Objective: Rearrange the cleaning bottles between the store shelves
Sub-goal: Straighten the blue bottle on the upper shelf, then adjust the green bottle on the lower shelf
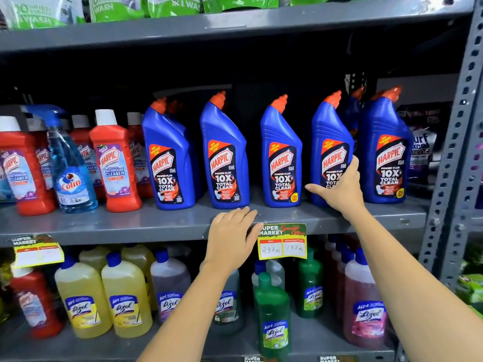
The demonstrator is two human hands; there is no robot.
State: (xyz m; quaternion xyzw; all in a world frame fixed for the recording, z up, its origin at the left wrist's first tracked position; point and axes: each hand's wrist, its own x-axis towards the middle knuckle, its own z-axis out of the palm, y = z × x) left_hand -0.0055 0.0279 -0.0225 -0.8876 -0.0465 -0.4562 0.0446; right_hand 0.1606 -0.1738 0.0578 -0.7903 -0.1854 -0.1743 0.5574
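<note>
Several blue Harpic bottles with orange caps stand in a row on the grey middle shelf (pixel 130 226). My right hand (pixel 339 190) wraps around the lower front of the fourth blue bottle (pixel 330 142), thumb to the left, fingers on its right side. The bottle stands on the shelf, leaning slightly. My left hand (pixel 232 236) rests flat and open on the shelf's front edge, just below the second blue bottle (pixel 224 158) and holding nothing. The third blue bottle (pixel 282 155) stands between the two hands.
Red Harpic bathroom cleaner bottles (pixel 115 163) and a blue Colin spray bottle (pixel 69 165) fill the shelf's left part. Yellow, purple, green and pink Lizol bottles (pixel 125 296) crowd the lower shelf. A price tag (pixel 282 242) hangs on the shelf edge. A perforated grey upright (pixel 454 152) bounds the right.
</note>
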